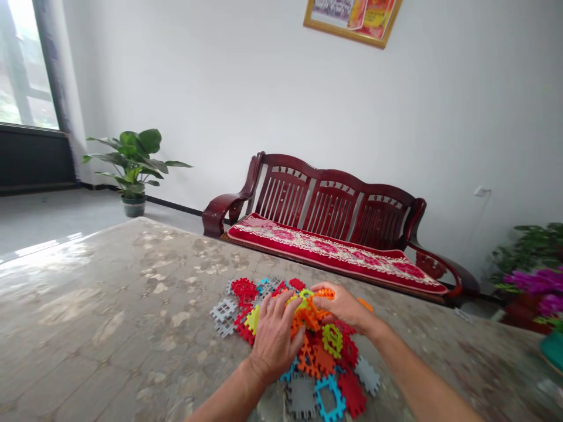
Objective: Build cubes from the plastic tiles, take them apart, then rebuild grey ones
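A loose heap of flat plastic interlocking tiles with notched edges lies on the table, in red, orange, yellow-green, blue and grey. My left hand (277,333) rests over the heap's left part, fingers stretched forward and thumb held apart, beside a yellow-green tile (252,320). Reaching in from the right, my right hand (345,306) has its fingers curled around an orange tile (324,293) at the top of the pile. Between both hands sit more orange tiles (304,316). Nearest me are a blue frame-shaped tile (329,398), a grey tile (301,396) and a red tile (352,391).
The heap lies on a stone-patterned tabletop (132,328). Beyond it stands a dark red wooden bench (328,199) with a red floral cushion (334,249). A potted plant (134,164) is at the left, purple flowers (536,284) at the right.
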{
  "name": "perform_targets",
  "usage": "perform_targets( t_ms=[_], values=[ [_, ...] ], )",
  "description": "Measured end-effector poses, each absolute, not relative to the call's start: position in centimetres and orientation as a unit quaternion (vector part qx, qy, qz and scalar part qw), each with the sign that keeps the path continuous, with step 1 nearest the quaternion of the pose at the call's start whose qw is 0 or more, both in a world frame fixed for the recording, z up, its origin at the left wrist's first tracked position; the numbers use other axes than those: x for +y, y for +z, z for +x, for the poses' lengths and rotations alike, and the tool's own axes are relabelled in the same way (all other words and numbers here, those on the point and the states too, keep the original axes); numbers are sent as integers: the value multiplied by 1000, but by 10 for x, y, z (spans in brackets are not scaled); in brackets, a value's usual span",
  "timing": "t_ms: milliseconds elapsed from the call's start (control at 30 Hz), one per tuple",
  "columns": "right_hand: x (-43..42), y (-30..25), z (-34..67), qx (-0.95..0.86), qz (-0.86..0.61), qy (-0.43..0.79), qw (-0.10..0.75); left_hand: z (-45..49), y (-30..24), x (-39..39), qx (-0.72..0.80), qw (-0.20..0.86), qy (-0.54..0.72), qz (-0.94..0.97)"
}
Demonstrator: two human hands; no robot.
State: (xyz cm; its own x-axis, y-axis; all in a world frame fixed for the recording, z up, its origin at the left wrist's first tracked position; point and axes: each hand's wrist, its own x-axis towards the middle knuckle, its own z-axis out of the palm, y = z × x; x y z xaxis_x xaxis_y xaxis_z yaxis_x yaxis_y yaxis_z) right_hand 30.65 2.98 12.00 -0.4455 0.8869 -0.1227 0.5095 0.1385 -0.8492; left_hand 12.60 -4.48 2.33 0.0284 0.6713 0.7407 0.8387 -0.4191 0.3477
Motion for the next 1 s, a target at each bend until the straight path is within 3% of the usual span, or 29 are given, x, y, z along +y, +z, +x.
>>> perform_targets(
  t_ms=[133,300,400,500,533,733,1000],
  values=[
    [33,118,324,-759,-466,392,229,128,18,-40,-555,66,-419,-715],
    [38,124,341,-735,-436,464,234,127,14,-37,-569,39,-383,-727],
    [63,115,366,-744,-484,378,263,127,14,-37,-576,28,-370,-728],
    [93,91,400,-770,-589,177,168,127,15,-37,-578,17,-362,-731],
    [99,81,411,-767,-604,161,148,127,16,-37,-577,13,-361,-732],
    [101,35,450,-753,-635,159,71,126,21,-37,-566,1,-369,-737],
    [102,39,467,-763,-628,154,26,125,21,-36,-559,-20,-374,-740]
  ],
)
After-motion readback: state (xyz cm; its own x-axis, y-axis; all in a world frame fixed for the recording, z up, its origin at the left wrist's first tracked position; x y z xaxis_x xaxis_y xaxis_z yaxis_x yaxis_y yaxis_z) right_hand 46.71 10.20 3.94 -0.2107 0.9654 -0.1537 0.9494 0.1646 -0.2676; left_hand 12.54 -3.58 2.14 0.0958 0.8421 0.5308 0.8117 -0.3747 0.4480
